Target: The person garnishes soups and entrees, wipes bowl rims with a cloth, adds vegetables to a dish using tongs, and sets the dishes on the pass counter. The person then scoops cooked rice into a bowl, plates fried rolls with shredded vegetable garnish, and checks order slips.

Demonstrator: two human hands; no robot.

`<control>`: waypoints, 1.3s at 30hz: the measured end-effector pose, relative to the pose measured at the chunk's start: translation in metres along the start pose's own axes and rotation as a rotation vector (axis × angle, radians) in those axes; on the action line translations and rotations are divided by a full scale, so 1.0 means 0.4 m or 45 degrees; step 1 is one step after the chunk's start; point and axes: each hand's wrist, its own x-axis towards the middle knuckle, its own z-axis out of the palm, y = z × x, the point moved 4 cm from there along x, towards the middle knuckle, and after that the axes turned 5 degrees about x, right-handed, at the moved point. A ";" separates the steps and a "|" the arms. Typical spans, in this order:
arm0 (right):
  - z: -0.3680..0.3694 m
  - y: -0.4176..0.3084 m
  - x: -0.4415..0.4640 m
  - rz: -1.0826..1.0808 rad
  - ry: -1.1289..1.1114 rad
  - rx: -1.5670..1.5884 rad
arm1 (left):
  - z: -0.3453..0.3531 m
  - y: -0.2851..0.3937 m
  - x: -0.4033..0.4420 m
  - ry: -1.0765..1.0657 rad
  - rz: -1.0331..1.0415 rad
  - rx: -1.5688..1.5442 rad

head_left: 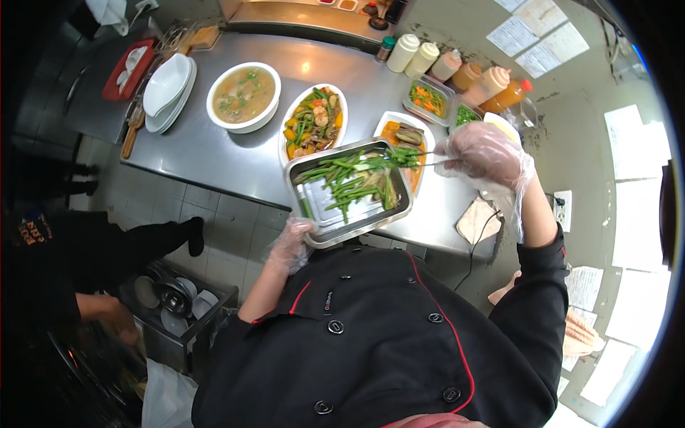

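Observation:
My left hand (291,242), in a clear plastic glove, grips the near left corner of a metal tray (330,237), which is tilted. Cut green beans (349,187) and paler vegetable pieces lie in the tray. My right hand (489,153), also gloved, is closed around metal tongs (429,158). The tongs' tips are at a bunch of green vegetables (404,156) by the tray's far right corner. Just beyond it, a white dish (386,118) holds orange sauce and brownish vegetable pieces, partly hidden by the tray and tongs.
On the steel counter (193,153) stand a soup bowl (244,97), an oval plate of mixed vegetables (311,121) and stacked white plates (168,89). Squeeze bottles (422,58) and a shredded-vegetable container (428,98) line the wall. A folded cloth (478,220) lies right; another person's hand (118,319) is lower left.

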 end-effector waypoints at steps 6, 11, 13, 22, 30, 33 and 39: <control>0.071 0.082 -0.004 -0.259 0.270 0.087 | -0.100 0.017 -0.074 0.161 -0.149 -0.158; 0.247 0.108 0.070 -0.002 -0.166 -0.123 | -0.089 0.098 -0.126 0.394 -0.174 -0.197; 0.291 0.105 0.085 0.103 -0.311 -0.169 | -0.075 0.116 -0.140 0.422 -0.148 -0.187; 0.274 0.119 0.065 0.087 -0.276 -0.192 | -0.081 0.114 -0.125 0.379 -0.187 -0.215; 0.069 0.070 -0.035 0.097 0.208 0.000 | -0.105 0.076 -0.107 0.387 -0.067 -0.168; -0.009 -0.038 -0.008 0.174 0.126 0.096 | -0.056 0.107 -0.094 0.428 -0.148 -0.187; 0.073 -0.148 0.053 -0.108 -0.093 0.027 | -0.009 0.108 -0.055 0.100 -0.207 -0.168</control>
